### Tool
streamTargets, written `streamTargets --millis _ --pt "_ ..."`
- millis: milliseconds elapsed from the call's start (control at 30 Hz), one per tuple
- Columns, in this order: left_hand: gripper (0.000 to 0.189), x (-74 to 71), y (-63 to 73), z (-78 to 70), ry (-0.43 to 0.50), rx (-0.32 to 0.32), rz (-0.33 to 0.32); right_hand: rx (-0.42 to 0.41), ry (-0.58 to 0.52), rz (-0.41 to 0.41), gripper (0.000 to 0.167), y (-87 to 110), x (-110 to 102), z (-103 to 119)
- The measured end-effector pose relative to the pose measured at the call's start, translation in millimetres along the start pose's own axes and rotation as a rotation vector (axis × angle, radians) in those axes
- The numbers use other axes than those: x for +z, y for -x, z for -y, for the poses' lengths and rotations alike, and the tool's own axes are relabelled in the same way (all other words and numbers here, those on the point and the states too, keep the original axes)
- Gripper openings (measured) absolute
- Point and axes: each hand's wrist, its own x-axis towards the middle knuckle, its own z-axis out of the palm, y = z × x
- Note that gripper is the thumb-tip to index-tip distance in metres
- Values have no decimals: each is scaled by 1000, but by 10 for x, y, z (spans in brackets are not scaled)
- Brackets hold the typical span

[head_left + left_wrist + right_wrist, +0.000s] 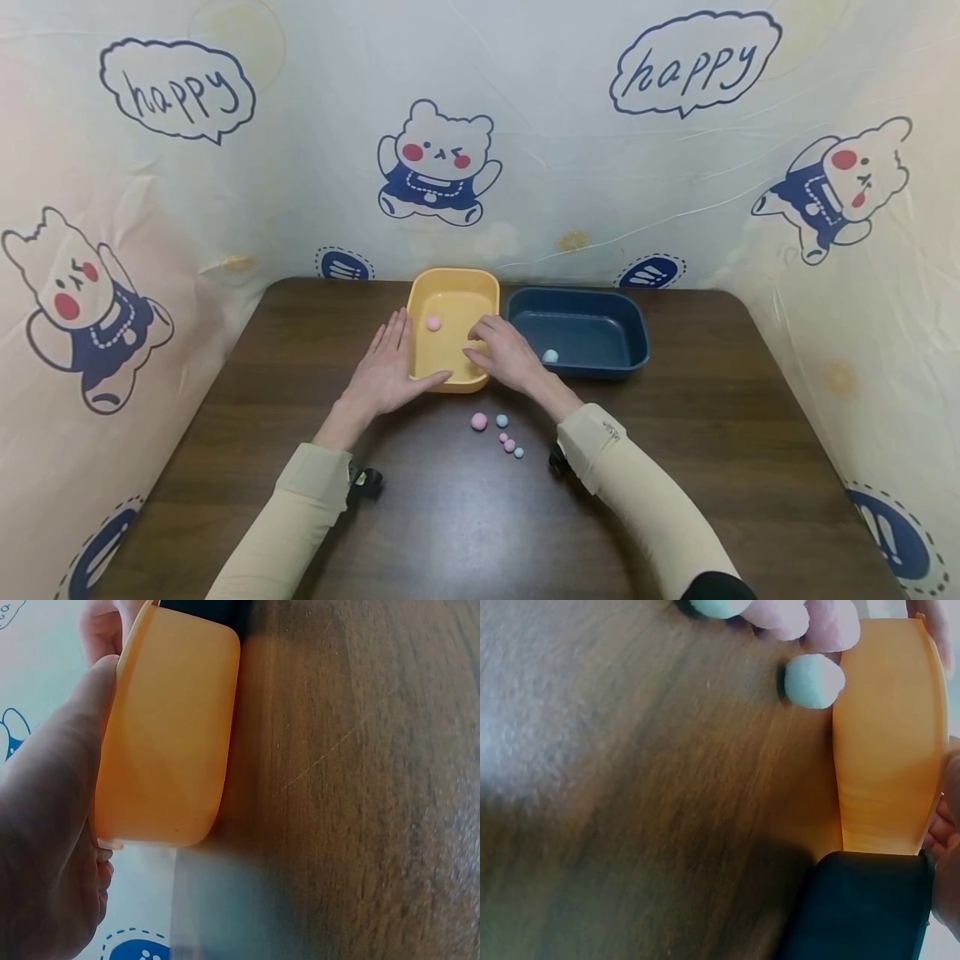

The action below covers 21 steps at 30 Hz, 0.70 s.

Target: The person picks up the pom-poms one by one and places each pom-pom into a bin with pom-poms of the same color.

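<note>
My left hand [384, 367] lies along the left side of the yellow tray [461, 386], fingers straight and thumb stretched across the near rim. Bent over the tray's right rim is my right hand [510, 354], its thumb and fingertips apart above the inside, with nothing visible between them. A pink pom-pom [433, 323] sits inside the yellow tray. In the left wrist view the thumb [97, 690] reaches the rim of the tray [172, 727]. Only part of the right hand [946, 825] shows at the edge of the right wrist view.
The dark blue tray [577, 372] stands right of the yellow one, with a light blue pom-pom [551, 356] inside. Nearer on the brown table [450, 517] lie a larger pink pom-pom [479, 422], a blue pom-pom [502, 421] and several smaller ones. A printed cloth hangs behind.
</note>
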Motion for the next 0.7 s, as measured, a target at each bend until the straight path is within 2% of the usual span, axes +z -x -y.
streamTargets --millis 367,467,567,700 --pt "137 -12 -6 -8 -1 5 -5 -3 0 -22 25 -2 13 1" --pt "136 -18 4 -8 5 4 1 -25 -30 -22 25 13 14 -9" --pt "136 -24 15 -8 8 7 5 -65 -66 -35 26 1 167 -174" --pt "135 -32 28 -14 3 15 -1 -71 -84 -32 28 44 152 -129"
